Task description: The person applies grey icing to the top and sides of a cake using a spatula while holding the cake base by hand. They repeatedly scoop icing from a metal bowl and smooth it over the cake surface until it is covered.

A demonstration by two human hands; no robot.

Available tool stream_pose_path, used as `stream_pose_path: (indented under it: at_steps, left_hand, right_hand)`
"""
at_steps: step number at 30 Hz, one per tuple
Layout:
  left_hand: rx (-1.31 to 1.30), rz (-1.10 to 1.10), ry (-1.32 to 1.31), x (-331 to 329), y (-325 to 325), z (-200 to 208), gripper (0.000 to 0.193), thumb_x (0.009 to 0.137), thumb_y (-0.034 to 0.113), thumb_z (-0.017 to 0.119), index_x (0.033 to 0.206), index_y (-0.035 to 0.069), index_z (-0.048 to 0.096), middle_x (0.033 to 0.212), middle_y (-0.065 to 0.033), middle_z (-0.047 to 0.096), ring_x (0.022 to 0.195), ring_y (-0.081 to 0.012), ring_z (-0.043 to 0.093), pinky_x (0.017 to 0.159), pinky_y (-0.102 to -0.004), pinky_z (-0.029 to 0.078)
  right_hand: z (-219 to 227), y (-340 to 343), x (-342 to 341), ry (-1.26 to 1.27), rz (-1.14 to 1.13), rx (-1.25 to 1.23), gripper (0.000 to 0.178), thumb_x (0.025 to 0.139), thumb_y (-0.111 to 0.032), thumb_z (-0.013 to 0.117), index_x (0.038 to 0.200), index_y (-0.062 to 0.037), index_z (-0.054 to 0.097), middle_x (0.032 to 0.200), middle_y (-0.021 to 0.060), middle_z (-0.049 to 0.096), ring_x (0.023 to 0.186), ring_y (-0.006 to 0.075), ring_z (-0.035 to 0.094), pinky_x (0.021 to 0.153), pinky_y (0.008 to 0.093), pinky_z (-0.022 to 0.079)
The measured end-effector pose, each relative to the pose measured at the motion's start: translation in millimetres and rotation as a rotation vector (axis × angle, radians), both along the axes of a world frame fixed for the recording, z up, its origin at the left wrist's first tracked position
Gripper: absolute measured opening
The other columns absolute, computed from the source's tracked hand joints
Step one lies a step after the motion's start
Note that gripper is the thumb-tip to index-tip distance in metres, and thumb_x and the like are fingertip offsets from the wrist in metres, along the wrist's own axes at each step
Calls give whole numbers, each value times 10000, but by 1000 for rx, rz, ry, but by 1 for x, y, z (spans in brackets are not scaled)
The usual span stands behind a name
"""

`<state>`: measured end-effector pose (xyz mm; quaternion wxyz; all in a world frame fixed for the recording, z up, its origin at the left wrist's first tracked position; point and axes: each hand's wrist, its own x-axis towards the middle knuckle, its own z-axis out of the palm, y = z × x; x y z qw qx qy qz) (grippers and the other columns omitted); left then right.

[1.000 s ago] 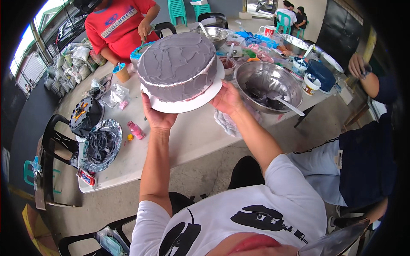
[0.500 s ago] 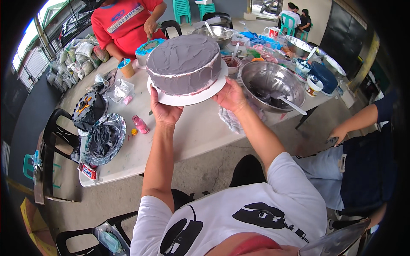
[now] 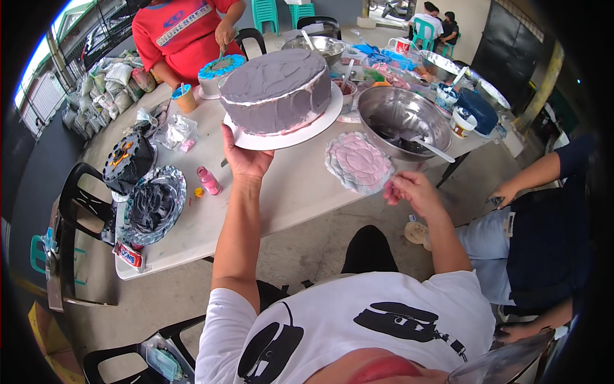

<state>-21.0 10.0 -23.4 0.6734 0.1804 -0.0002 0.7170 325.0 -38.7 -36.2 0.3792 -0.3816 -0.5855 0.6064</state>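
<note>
Single view, head-mounted wide fisheye, the left one of a side-by-side pair. It looks steeply down and forward from above the wearer's chest; the white printed shirt [image 3: 358, 326] fills the lower edge at very close range. Both forearms rise from that edge toward the frame centre. The white table [image 3: 288, 192] sits at middle distance, running diagonally from lower left to upper right. Straight edges bow near the dark circular rim. The far yard with green chairs [image 3: 281, 9] lies along the top edge.

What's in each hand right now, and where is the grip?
The left hand supports the white cake board under the grey frosted cake from below, at its near edge. The right hand holds nothing.
</note>
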Motion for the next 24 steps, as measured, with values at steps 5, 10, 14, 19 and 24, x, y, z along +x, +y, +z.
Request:
stream_pose_path:
  at_steps: [5,10,14,19,24]
  left_hand:
    - [-24,-37,36,-2,1,-5,567,742,497,533,1166,130,447,1180,-36,477,1076,-263,457,886,-437,390]
    - [-73,35,101,7,0,1,607,753,526,493,1212,137,408,1231,-31,431,1144,-259,382,953,-442,295]
    - [-67,20,106,4,-1,-1,591,753,511,507,1194,127,423,1207,-41,452,1114,-268,414,927,-461,329]
    - [-88,26,120,1,3,-7,591,764,518,484,1207,134,407,1221,-36,438,1126,-262,404,932,-461,328]
    - [-116,51,87,7,2,-3,591,738,506,529,1176,119,438,1174,-46,481,1087,-279,441,917,-471,342]
  right_hand:
    - [9,-4,38,-168,-620,261,241,813,-234,558,847,-1,507,602,24,513,469,79,473,439,198,403]
    - [27,-3,40,-50,-780,345,244,832,-183,525,1004,-12,492,605,14,487,428,50,415,380,170,326]
    - [29,9,43,-108,-749,408,271,834,-166,520,1059,-18,484,628,8,500,415,41,398,364,170,303]
    - [78,53,60,-126,-767,474,270,820,-156,539,1051,-22,495,661,18,525,410,32,396,358,171,298]
    - [96,99,65,-250,-659,358,247,794,-197,570,943,-5,529,620,28,542,360,54,394,320,187,284]
